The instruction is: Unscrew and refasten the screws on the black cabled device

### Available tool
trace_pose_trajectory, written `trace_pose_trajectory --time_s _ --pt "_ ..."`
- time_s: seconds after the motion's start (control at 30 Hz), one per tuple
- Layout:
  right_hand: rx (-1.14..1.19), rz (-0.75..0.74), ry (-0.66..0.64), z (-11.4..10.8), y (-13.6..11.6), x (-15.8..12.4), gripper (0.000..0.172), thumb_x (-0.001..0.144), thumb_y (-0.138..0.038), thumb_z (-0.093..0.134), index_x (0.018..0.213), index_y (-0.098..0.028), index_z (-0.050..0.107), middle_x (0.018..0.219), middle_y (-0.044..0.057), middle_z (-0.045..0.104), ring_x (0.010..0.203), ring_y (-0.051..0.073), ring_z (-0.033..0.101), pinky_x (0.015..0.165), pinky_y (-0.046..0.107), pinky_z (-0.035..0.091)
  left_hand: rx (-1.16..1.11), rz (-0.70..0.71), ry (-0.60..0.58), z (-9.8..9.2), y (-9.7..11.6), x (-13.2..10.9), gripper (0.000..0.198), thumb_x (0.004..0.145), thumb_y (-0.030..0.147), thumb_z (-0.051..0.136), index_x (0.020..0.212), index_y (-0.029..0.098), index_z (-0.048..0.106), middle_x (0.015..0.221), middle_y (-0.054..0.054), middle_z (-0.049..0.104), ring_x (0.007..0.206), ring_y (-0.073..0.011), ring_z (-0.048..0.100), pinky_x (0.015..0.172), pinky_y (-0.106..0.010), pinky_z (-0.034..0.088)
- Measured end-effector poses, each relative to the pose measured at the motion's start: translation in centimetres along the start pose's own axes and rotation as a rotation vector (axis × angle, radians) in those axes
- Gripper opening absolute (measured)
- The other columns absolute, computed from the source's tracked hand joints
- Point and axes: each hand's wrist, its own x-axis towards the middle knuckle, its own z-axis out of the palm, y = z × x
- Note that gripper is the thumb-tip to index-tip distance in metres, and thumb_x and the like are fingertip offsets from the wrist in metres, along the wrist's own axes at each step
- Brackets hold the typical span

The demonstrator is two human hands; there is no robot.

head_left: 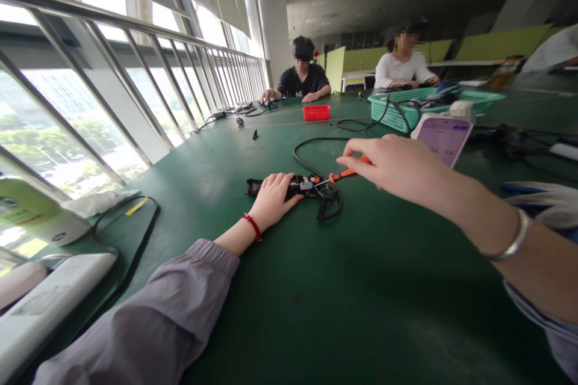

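Railings (112, 23) line our left beside the green table (316, 289), where our left hand (274, 192) grips the black device (307, 184), its long axis running left to right, its opened end just right of our hold. Beyond sits a red tray (316, 113), contents unclear; nearer, our right hand (383, 159) pinches an orange screwdriver (345, 174), shaft angling down-left to that end, while farther right a teal basket (388, 114) holds jumbled dark items (428, 101).

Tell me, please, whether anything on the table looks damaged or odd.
The black device under the left hand looks odd: inner parts and wires, usually covered, lie bare. I cannot confirm damage.
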Motion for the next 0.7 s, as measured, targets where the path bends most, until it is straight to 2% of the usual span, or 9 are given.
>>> trace_pose_trajectory --time_s 0.07,0.13,0.17,0.23,0.33,0.43,0.53,0.63,0.7 --pt "-0.001 0.006 -0.006 0.06 -0.01 0.04 0.037 0.091 -0.044 0.034 0.08 -0.024 0.063 0.054 0.001 0.057 0.049 0.016 0.05 0.047 0.027 0.024 -0.001 0.0 0.003 -0.01 -0.02 -0.01 0.046 0.086 0.04 0.052 0.124 0.014 0.047 0.113 -0.011 0.056 0.103 -0.0258 0.048 0.095 -0.041 0.039" --pt "0.015 0.0 0.015 0.15 0.15 0.02 0.029 0.089 -0.044 0.041 0.088 -0.024 0.063 0.056 0.001 0.059 0.049 0.016 0.051 0.047 0.026 0.024 -0.005 0.005 0.008 -0.01 -0.06 -0.03 0.045 0.086 0.04 0.052 0.124 0.015 0.047 0.112 -0.011 0.057 0.103 -0.0258 0.048 0.095 -0.042 0.039" --pt "0.031 -0.012 0.032 0.19 0.26 -0.02 0.025 0.085 -0.043 0.047 0.095 -0.025 0.061 0.06 0.001 0.061 0.05 0.016 0.052 0.047 0.025 0.025 -0.007 0.008 0.009 -0.01 -0.07 -0.03 0.045 0.086 0.04 0.052 0.124 0.016 0.047 0.112 -0.011 0.056 0.103 -0.0258 0.048 0.095 -0.042 0.039" --pt "0.057 -0.053 0.077 0.24 0.43 -0.1 0.028 0.079 -0.036 0.057 0.105 -0.027 0.058 0.072 0.001 0.066 0.058 0.018 0.057 0.049 0.025 0.028 -0.013 0.01 0.009 0.0 -0.09 -0.04 0.045 0.086 0.04 0.051 0.124 0.016 0.047 0.112 -0.011 0.056 0.103 -0.0259 0.049 0.095 -0.042 0.039" --pt "0.06 -0.093 0.123 0.2 0.32 -0.2 0.03 0.076 -0.029 0.059 0.106 -0.027 0.057 0.083 0.002 0.069 0.068 0.02 0.061 0.05 0.024 0.029 -0.013 0.005 0.006 -0.01 -0.05 -0.03 0.045 0.086 0.04 0.051 0.124 0.016 0.047 0.112 -0.011 0.056 0.104 -0.0265 0.048 0.094 -0.042 0.039" --pt "0.036 -0.022 0.056 0.06 -0.1 -0.18 0.025 0.082 -0.042 0.053 0.098 -0.025 0.061 0.066 0.002 0.065 0.057 0.019 0.057 0.048 0.025 0.027 0.004 0.004 0.001 -0.08 0.03 -0.03 0.045 0.086 0.04 0.05 0.124 0.016 0.046 0.112 -0.011 0.056 0.104 -0.0265 0.048 0.095 -0.042 0.039" --pt "0.004 0.019 -0.031 -0.01 -0.27 -0.16 0.033 0.088 -0.047 0.041 0.084 -0.024 0.064 0.055 0.002 0.06 0.051 0.018 0.053 0.048 0.026 0.026 0.016 -0.001 -0.002 -0.19 0.1 -0.05 0.045 0.087 0.04 0.05 0.124 0.015 0.046 0.113 -0.011 0.056 0.104 -0.0262 0.048 0.096 -0.041 0.038" --pt "0.011 -0.001 0.016 0.09 0.06 -0.21 0.026 0.084 -0.043 0.049 0.099 -0.025 0.061 0.063 0.001 0.063 0.053 0.018 0.054 0.047 0.025 0.026 0.016 -0.002 -0.008 -0.25 0.12 -0.09 0.046 0.087 0.04 0.05 0.124 0.014 0.046 0.113 -0.011 0.056 0.104 -0.0263 0.048 0.096 -0.041 0.038" --pt "0.029 -0.049 0.08 0.19 0.36 -0.29 0.031 0.078 -0.034 0.058 0.108 -0.026 0.056 0.076 0.002 0.068 0.06 0.018 0.058 0.048 0.024 0.027 0.013 0.001 -0.006 -0.24 0.12 -0.11 0.045 0.087 0.04 0.05 0.124 0.014 0.046 0.113 -0.011 0.056 0.104 -0.0263 0.048 0.096 -0.041 0.038"
